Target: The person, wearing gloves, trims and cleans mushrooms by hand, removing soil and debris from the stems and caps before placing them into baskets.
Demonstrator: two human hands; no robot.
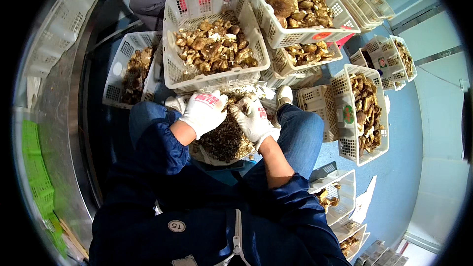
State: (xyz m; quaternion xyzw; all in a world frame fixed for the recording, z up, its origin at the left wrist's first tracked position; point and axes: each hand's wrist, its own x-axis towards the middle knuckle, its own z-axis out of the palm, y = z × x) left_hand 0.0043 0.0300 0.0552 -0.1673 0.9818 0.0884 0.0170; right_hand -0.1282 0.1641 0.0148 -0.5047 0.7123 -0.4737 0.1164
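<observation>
My left hand (205, 112), in a white glove with red print, is curled over the near side of a large open crate, its fingertips turned down and partly hidden. Close to its right, my right hand (255, 119) wears a matching glove, thumb and fingers bent inward. Small brown mushroom pieces (231, 100) show between the hands; whether either hand grips one is unclear. Below both lies a heap of dark brown and pale trimmings (226, 141), in a white-edged holder between my knees. Just beyond stands the white plastic crate (218, 77) with brown mushrooms (218, 46) inside.
Another mushroom-filled crate (303, 37) is stacked at the back right. A tilted crate (345, 114) of mushrooms stands on the blue floor (402, 133) to the right. Left are a smaller crate (118, 68) and a metal surface (61, 122). A person's legs (149, 2) show behind the crates.
</observation>
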